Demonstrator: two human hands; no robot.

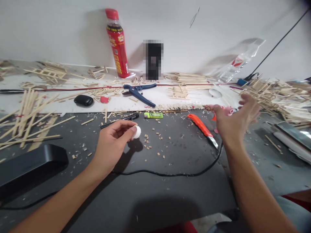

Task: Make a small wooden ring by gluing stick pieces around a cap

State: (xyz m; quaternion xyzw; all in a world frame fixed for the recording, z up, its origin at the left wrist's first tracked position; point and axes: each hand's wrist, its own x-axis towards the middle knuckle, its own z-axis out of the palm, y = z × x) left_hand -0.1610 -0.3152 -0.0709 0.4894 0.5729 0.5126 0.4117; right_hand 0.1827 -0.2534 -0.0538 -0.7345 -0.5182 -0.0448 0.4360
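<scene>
Between the thumb and fingers of my left hand (116, 137) is a small white round piece (137, 132), held above the dark grey table; its exact kind I cannot make out. My right hand (234, 121) is raised at the right with its fingers spread, holding nothing. Behind it, partly covered, lies a pink glue gun (228, 111), with a black cord (170, 175) running across the table nearby. An orange utility knife (200, 126) lies just left of my right hand, its blade towards me. Beyond my left hand are a black pen (121, 120) and a green lighter (153, 115).
Blue-handled cutters (139, 94) lie on the white strip at the back, near a red bottle (118, 45). Wooden sticks (29, 119) are heaped at left and right. A clear plastic bottle (236, 64) leans at the wall. A black box-like object (34, 168) stands front left.
</scene>
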